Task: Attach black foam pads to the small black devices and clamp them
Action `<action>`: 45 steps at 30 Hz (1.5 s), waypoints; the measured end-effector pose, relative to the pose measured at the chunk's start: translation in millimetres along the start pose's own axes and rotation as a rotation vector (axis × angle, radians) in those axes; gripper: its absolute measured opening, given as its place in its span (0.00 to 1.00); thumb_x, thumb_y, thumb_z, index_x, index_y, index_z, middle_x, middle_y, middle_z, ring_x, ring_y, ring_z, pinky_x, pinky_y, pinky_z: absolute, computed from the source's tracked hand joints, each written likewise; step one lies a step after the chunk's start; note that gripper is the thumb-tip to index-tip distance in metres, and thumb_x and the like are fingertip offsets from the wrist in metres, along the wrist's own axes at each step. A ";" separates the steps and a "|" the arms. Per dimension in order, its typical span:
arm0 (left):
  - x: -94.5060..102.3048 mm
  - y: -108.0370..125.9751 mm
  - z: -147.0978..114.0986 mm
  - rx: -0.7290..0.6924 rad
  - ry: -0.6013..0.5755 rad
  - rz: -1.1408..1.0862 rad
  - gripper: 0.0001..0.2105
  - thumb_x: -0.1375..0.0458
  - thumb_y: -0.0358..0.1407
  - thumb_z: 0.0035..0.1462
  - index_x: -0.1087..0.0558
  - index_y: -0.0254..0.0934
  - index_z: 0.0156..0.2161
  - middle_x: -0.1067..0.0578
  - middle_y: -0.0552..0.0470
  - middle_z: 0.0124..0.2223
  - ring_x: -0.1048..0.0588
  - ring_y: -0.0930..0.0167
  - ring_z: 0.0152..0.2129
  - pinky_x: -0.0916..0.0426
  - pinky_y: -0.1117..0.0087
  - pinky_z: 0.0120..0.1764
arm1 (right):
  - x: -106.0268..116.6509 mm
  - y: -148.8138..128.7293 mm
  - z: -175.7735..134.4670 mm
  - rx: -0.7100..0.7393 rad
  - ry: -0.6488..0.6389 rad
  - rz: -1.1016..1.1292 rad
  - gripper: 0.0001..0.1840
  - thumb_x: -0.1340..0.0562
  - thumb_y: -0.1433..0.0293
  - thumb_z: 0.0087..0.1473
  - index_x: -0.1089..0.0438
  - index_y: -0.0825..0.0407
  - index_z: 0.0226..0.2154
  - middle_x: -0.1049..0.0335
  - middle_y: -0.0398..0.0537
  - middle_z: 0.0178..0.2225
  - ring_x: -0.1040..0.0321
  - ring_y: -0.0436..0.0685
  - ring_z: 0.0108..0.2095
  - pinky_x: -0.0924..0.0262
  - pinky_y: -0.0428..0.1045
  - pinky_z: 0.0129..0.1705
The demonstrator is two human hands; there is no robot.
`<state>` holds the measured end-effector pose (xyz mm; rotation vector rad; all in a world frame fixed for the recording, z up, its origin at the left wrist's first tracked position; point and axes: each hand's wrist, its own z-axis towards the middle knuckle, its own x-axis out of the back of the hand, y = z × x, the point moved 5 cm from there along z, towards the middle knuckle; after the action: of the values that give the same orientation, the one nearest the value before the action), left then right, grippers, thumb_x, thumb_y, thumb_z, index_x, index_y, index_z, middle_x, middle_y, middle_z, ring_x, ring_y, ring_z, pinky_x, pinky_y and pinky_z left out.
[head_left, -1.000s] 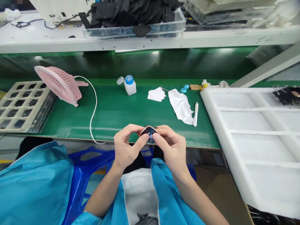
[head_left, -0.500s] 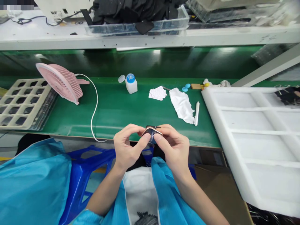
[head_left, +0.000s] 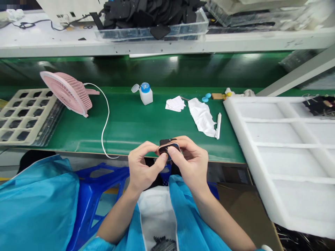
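Note:
Between my two hands, just over the table's front edge, is a small smartwatch case [head_left: 170, 145] with a dark glassy face and a thin gold-coloured rim. My left hand [head_left: 143, 166] pinches its left side between thumb and fingers. On the right side, my right hand [head_left: 193, 163] grips it, with the thumb lying on the face and the fingers behind. A flat black part [head_left: 165, 141] shows at the far side of the case; whether it is attached I cannot tell. My fingers cover much of the case.
On the green table [head_left: 128, 122] stand a pink fan [head_left: 68, 92] and a white bottle [head_left: 146, 96] with its lid flipped up. Paper slips [head_left: 175, 104], a white cloth [head_left: 201, 116] and a white tube [head_left: 218, 126] lie beyond my hands. A divided foam tray [head_left: 251, 139] is at right, stacked trays [head_left: 28, 115] at left.
The smartwatch case has tilted, so its face shows at a flatter angle and more of the black part behind it appears. My right thumb has shifted left across the face.

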<state>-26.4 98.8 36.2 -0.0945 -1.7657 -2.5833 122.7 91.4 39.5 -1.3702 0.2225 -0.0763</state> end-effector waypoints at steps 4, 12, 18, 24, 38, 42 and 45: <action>0.3 -1.1 -1.1 0.017 -0.015 0.003 0.03 0.34 0.29 0.59 0.21 0.39 0.34 0.23 0.54 0.32 0.26 0.72 0.30 0.31 0.69 0.37 | -1.1 0.6 0.5 -0.015 -0.006 -0.010 0.04 0.32 0.70 0.58 0.19 0.48 0.32 0.23 0.46 0.35 0.27 0.55 0.36 0.36 0.49 0.34; -0.1 -5.4 -0.1 0.055 -0.048 -0.010 0.03 0.34 0.30 0.61 0.22 0.39 0.35 0.23 0.54 0.33 0.27 0.72 0.31 0.33 0.70 0.37 | -2.8 1.1 -0.4 -0.028 -0.003 -0.029 0.04 0.32 0.69 0.58 0.20 0.48 0.33 0.23 0.47 0.36 0.27 0.56 0.37 0.35 0.49 0.34; -1.7 -9.7 0.9 0.128 -0.084 -0.052 0.03 0.33 0.30 0.60 0.20 0.39 0.34 0.22 0.53 0.33 0.26 0.71 0.32 0.33 0.70 0.38 | -2.8 2.0 0.7 0.001 0.003 -0.070 0.03 0.32 0.70 0.57 0.20 0.48 0.34 0.22 0.47 0.37 0.27 0.55 0.37 0.35 0.49 0.34; -5.8 -27.3 -6.8 0.242 -0.008 -0.227 0.05 0.34 0.36 0.62 0.17 0.39 0.36 0.22 0.50 0.34 0.26 0.70 0.32 0.32 0.69 0.37 | -4.9 14.0 0.0 -0.005 0.018 0.037 0.06 0.31 0.68 0.60 0.18 0.46 0.41 0.22 0.48 0.42 0.26 0.57 0.41 0.30 0.49 0.38; -9.2 -49.7 -11.7 0.423 0.182 -0.329 0.13 0.32 0.44 0.59 0.20 0.36 0.29 0.29 0.54 0.26 0.32 0.74 0.26 0.36 0.73 0.33 | -8.2 38.2 -9.1 -0.028 0.100 0.077 0.09 0.32 0.65 0.63 0.27 0.50 0.45 0.22 0.46 0.38 0.25 0.53 0.35 0.30 0.47 0.36; -10.3 -53.1 -13.4 0.427 0.162 -0.287 0.13 0.32 0.44 0.59 0.20 0.36 0.30 0.29 0.54 0.26 0.33 0.73 0.26 0.36 0.72 0.34 | -6.5 36.7 -5.7 -0.015 0.148 0.004 0.11 0.31 0.64 0.60 0.33 0.49 0.40 0.25 0.43 0.34 0.27 0.52 0.31 0.32 0.47 0.32; -9.9 -53.1 -13.8 0.423 0.164 -0.273 0.13 0.32 0.44 0.59 0.20 0.36 0.31 0.27 0.53 0.27 0.32 0.74 0.26 0.35 0.72 0.34 | -5.9 34.7 -3.0 -0.041 0.145 0.013 0.15 0.30 0.65 0.58 0.37 0.48 0.40 0.26 0.40 0.30 0.28 0.51 0.29 0.33 0.47 0.31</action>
<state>-19.4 105.0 -18.7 0.3745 -2.3444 -2.2181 113.8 96.6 5.7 -1.4049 0.3563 -0.1616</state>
